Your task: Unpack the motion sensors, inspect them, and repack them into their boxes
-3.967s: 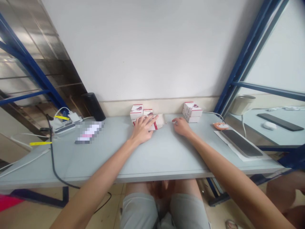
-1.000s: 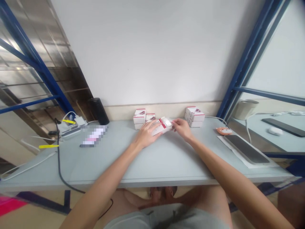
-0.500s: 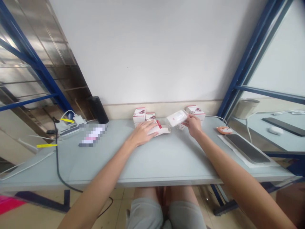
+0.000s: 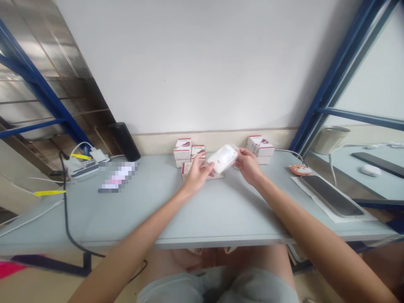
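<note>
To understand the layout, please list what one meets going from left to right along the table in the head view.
power strip, black cylinder, stacked red-and-white boxes, clear-wrapped white item, more boxes, small orange figure, dark pad

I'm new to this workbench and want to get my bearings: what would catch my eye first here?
The white item in clear plastic stands out first, held up between the left hand and the right hand above the middle of the pale desk. Just behind it are stacks of white boxes with red trim, on either side. Further right sit a small orange figure and a long dark slab.
</note>
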A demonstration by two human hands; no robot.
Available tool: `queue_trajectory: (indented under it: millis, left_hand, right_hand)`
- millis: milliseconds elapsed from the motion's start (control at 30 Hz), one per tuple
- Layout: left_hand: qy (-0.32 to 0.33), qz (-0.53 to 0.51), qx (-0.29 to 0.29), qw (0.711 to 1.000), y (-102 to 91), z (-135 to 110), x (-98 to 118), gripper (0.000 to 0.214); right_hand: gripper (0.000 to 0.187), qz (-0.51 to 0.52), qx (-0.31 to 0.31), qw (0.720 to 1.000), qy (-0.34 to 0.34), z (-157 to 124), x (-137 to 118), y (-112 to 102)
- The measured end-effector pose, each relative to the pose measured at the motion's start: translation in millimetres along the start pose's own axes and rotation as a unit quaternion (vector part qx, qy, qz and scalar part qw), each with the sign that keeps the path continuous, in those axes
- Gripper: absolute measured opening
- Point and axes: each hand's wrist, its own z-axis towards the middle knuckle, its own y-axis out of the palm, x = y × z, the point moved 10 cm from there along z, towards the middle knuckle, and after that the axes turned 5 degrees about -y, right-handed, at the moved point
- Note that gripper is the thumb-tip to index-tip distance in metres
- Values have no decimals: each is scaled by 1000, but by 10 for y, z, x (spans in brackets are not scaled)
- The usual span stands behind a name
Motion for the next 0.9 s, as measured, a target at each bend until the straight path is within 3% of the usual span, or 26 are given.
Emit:
queue_trajectory:
  millis: [167, 300, 433, 567, 733, 900]
  left_hand:
    - [-135, -189, -110, 966, 257, -140, -75, 46]
    - [-196, -277, -135, 931, 358, -265, -91, 39]
    - [-240, -331, -165, 897, 436, -334, -130, 41]
    - [-274, -353, -156, 881, 400, -315, -255, 42]
    - [-278, -341, -187, 878, 401, -262, -334, 43]
    - [-287, -339, -204, 872, 422, -241, -310, 51]
  right_hand:
    - [34, -19, -54, 998, -41, -167, -243, 218]
    - [40, -135, -105, 974, -146, -223, -653, 351]
    - [36, -221, -141, 947, -187, -66, -881, 413]
    - [32, -237, -168, 941, -172, 93, -798, 404]
    - [29, -210, -91, 965, -126, 44, -539, 141]
    - [28, -218, -33, 965, -139, -4, -491, 16]
